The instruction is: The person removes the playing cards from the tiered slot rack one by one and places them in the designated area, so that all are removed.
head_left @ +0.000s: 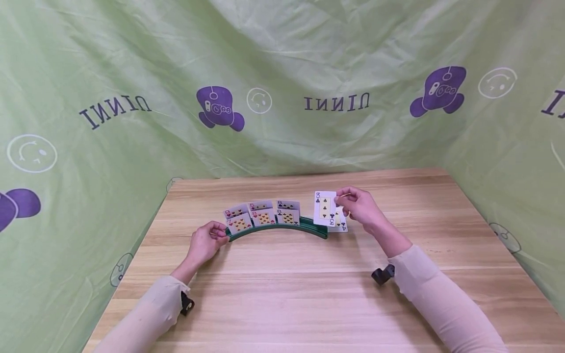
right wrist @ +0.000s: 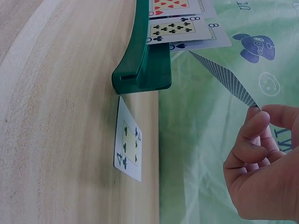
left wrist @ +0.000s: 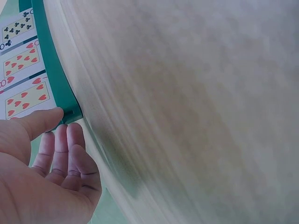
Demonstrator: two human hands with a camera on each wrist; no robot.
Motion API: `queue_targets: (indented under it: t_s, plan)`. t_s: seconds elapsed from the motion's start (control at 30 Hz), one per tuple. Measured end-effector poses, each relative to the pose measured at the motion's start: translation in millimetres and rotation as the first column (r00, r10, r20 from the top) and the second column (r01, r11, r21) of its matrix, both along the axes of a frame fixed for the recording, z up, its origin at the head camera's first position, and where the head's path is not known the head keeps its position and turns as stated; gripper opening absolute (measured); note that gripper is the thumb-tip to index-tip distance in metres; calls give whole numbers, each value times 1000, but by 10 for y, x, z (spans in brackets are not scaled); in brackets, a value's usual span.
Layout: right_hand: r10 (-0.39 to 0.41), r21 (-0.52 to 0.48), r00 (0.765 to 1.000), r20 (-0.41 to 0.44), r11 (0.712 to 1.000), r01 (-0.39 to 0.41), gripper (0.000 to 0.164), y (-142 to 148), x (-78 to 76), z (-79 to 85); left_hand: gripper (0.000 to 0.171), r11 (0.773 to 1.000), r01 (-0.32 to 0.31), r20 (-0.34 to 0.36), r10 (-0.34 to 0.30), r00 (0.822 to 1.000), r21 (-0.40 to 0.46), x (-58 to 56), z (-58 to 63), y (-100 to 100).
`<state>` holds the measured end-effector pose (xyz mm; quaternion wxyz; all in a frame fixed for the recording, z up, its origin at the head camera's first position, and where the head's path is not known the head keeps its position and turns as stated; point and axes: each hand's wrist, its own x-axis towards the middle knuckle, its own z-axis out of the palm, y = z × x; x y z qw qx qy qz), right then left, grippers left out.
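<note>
A curved green card holder point(head_left: 304, 226) lies on the table, bearing two rows of upright playing cards. Its left end is pinched by my left hand point(head_left: 205, 243); in the left wrist view the thumb point(left wrist: 44, 120) presses on the holder's end with fingertips just under it. Between thumb and fingers, my right hand point(head_left: 359, 208) holds up a three of clubs point(head_left: 324, 208) by its edge, above the holder's bare right end. In the right wrist view this card point(right wrist: 224, 77) shows its patterned back, steeply slanted. Partly behind it in the head view, a four of clubs point(head_left: 341, 225) lies face up.
The front row shows a heart card point(head_left: 239, 224), another heart card point(head_left: 263, 217) and an eight of clubs point(head_left: 288, 217), with further cards standing behind. Wood table point(head_left: 273, 304) surrounds the holder. A green printed cloth point(head_left: 282, 137) hangs behind and at the sides.
</note>
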<state>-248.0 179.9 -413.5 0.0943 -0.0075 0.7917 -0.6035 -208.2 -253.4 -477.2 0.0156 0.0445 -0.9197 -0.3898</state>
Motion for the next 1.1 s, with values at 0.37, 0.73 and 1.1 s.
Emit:
queue_targets:
  t_s: [0.37, 0.73, 1.1]
  plan:
    - [-19, -2, 1000, 7, 1000, 19, 32, 63, 3, 12, 26, 1000, 11, -12, -11, 1000, -5, 6, -13, -12]
    - [-32, 6, 999, 15, 999, 32, 34, 115, -3, 21, 26, 1000, 13, -14, -13, 1000, -8, 5, -17, -16]
    - [-45, 4, 999, 22, 999, 45, 36, 173, -29, 17, 25, 1000, 3, 0, -3, 1000, -6, 5, 0, -5]
